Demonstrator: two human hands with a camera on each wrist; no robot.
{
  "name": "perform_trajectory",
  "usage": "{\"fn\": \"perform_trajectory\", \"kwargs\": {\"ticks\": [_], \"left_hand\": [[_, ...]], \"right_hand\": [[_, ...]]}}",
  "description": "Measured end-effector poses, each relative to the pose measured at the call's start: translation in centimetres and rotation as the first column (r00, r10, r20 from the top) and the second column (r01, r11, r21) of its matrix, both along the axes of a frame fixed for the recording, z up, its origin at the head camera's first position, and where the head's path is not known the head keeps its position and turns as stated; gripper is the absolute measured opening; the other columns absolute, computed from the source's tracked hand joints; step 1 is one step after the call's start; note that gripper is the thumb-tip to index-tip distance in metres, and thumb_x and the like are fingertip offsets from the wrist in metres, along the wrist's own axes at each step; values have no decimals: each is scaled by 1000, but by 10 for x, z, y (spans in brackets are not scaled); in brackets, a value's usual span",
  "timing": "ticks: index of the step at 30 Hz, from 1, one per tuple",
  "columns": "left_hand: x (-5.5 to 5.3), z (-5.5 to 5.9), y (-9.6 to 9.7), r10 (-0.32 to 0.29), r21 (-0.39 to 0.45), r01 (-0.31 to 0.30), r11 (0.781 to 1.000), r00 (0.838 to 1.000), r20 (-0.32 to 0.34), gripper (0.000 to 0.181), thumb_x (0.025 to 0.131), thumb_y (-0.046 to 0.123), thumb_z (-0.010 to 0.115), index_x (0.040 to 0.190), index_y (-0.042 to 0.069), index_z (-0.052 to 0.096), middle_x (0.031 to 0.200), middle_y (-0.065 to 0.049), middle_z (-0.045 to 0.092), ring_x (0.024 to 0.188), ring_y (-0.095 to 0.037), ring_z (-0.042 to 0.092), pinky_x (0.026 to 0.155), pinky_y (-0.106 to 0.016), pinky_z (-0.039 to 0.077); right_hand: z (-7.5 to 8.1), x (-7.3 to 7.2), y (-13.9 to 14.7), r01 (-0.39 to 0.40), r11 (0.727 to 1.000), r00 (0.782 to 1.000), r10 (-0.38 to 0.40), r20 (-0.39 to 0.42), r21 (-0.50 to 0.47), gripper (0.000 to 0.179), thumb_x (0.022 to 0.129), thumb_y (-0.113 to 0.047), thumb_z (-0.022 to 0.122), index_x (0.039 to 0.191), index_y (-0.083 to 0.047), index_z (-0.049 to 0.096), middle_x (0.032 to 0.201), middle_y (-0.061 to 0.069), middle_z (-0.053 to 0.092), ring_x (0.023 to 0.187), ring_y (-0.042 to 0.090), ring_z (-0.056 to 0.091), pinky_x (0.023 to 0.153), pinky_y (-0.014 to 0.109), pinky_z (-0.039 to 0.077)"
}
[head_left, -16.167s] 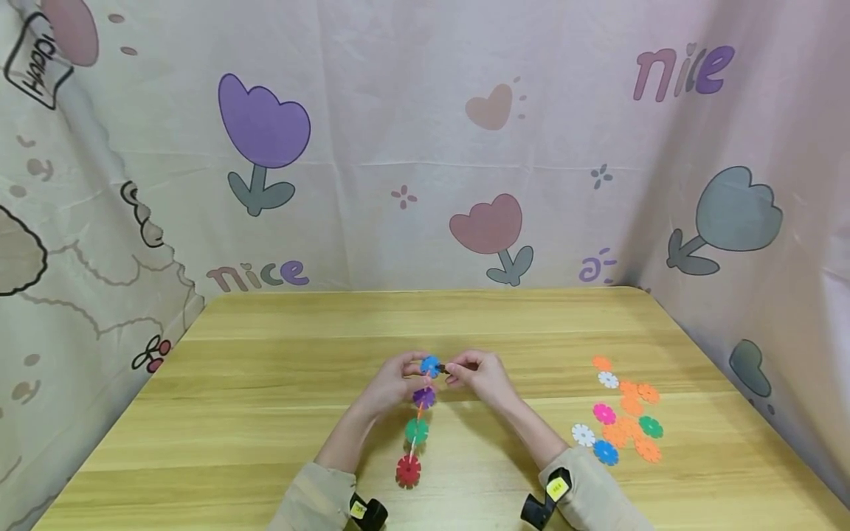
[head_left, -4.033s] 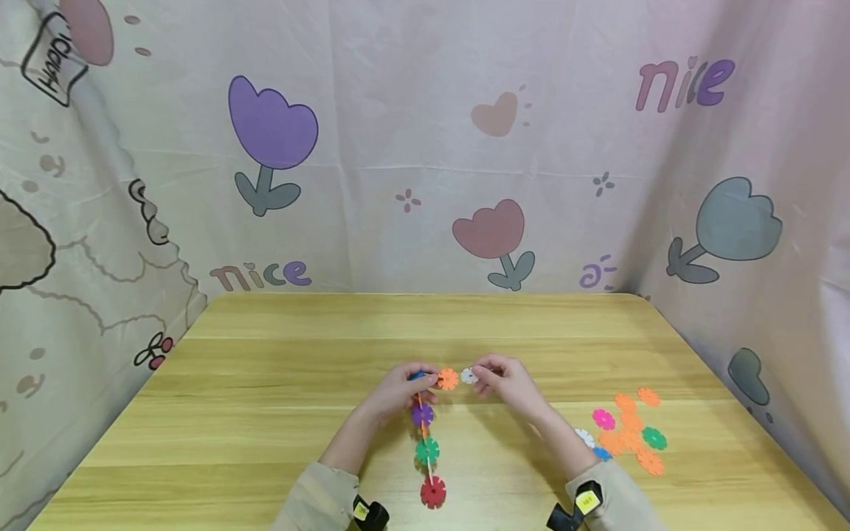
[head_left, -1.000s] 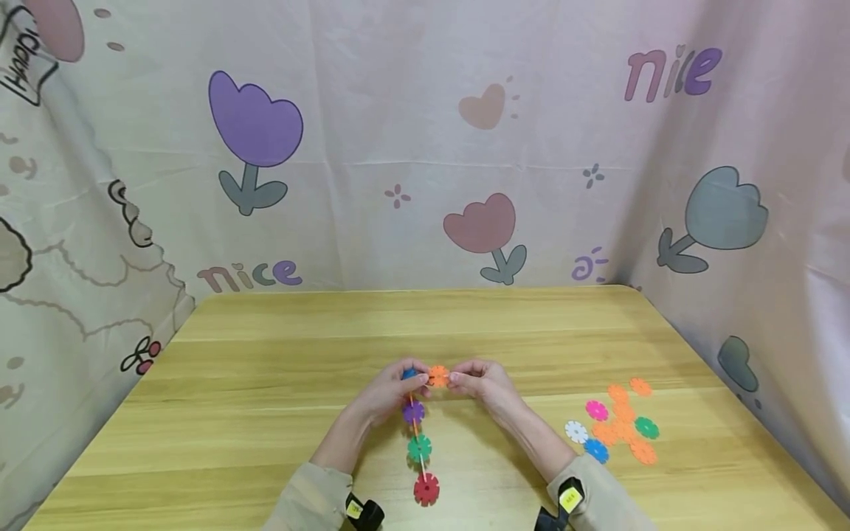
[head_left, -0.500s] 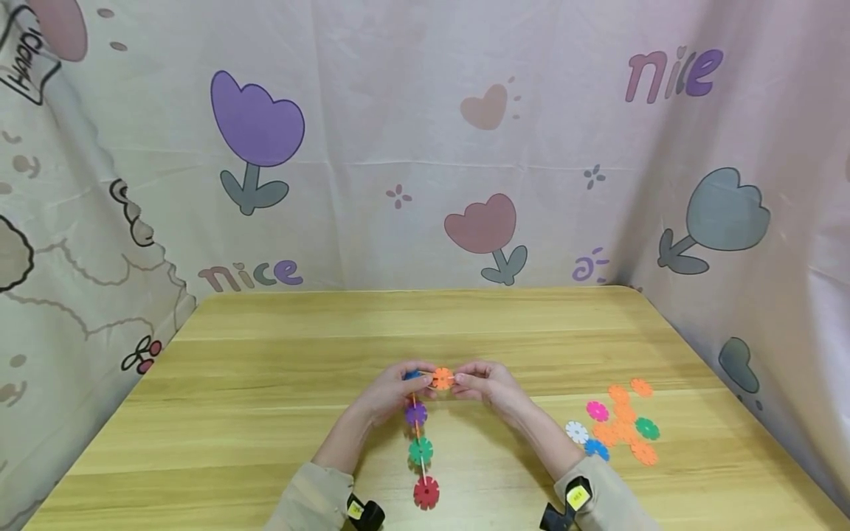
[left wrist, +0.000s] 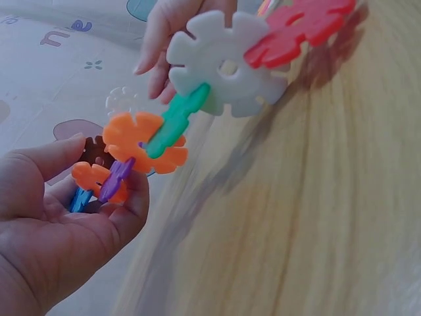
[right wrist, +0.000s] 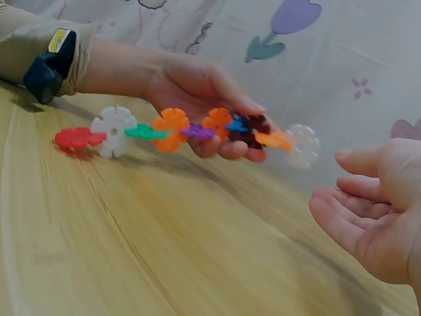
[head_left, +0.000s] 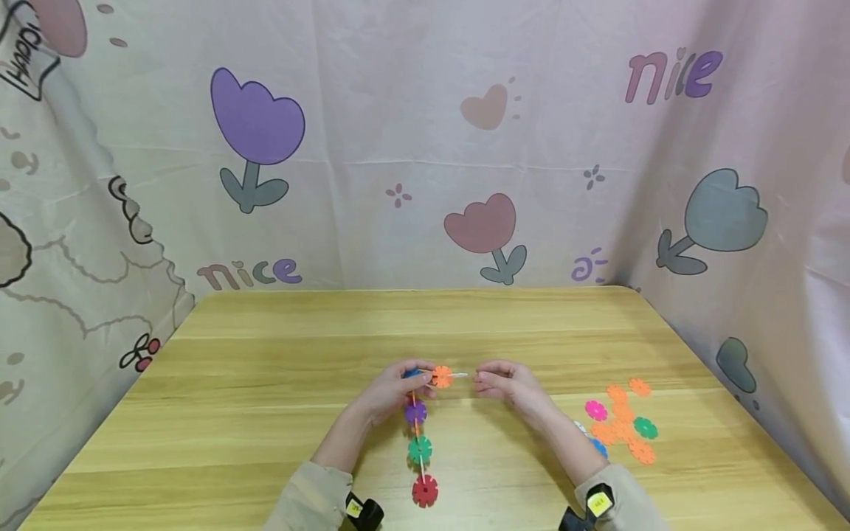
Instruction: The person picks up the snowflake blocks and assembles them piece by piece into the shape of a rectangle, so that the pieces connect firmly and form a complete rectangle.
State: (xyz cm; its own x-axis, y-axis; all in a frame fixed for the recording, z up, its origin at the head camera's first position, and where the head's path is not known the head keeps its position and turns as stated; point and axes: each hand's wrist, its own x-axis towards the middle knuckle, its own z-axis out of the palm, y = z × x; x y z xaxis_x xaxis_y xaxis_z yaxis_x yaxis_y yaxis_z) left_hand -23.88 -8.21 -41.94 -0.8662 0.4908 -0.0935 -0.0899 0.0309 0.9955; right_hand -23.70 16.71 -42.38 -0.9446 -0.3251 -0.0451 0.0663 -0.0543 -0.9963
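Note:
A chain of interlocking plastic snowflake discs hangs from my left hand, whose thumb and fingers pinch it near the brown disc and the blue disc. Below the hand run the purple disc, green disc and red disc, with orange and white ones slotted crosswise between. To the right of the fingers an orange disc sticks out, and a white disc sits in its edge, edge-on in the head view. My right hand is just right of that white disc, apart from it, fingers loosely bent around nothing.
Loose discs lie on the right of the wooden table: several orange discs, a pink disc, a green disc. My right forearm partly covers a white disc and a blue disc. A printed curtain stands behind.
Four seconds ago my right hand held the white disc apart from the orange one. It then joined them, and now has let go and moved right. The brown and orange discs joined the chain earlier.

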Motion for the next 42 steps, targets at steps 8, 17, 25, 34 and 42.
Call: {"fn": "perform_trajectory", "kwargs": {"ticks": [8,17,25,34,42], "left_hand": [[-1,0,-1,0,11,0,1000,1000,-3,34,96,19,50,123,-4,51,105,-22,58,91,-28,60,72,-27,45],[-1,-1,-1,6,21,-6,1000,1000,-1,34,97,18,50,123,-4,51,103,-24,58,89,-26,60,73,-29,46],[-1,0,-1,4,23,-4,1000,1000,1,34,97,18,50,123,-4,51,102,-25,59,87,-24,61,72,-29,46],[-1,-1,-1,8,24,-8,1000,1000,5,33,96,17,51,122,-4,51,101,-21,60,87,-25,61,70,-28,46],[-1,-1,1,15,33,-15,999,1000,12,33,95,14,51,122,-4,51,102,-14,59,84,-21,60,69,-27,48]], "right_hand": [[2,11,42,89,993,996,-86,-31,83,47,91,-9,58,121,22,40,111,27,57,94,25,62,84,34,50],[12,26,96,265,941,964,-254,-78,212,51,89,-16,63,123,17,44,106,14,63,92,18,62,78,28,51],[10,35,139,305,837,952,-276,-131,456,53,88,-18,64,127,11,44,113,20,56,87,9,58,71,24,50],[4,40,159,245,656,969,-152,-192,714,55,79,-23,74,116,12,54,96,10,61,83,19,56,66,25,49],[6,39,157,231,572,967,-47,-250,787,36,78,-20,75,100,5,60,90,5,60,80,18,52,65,25,47]]}}
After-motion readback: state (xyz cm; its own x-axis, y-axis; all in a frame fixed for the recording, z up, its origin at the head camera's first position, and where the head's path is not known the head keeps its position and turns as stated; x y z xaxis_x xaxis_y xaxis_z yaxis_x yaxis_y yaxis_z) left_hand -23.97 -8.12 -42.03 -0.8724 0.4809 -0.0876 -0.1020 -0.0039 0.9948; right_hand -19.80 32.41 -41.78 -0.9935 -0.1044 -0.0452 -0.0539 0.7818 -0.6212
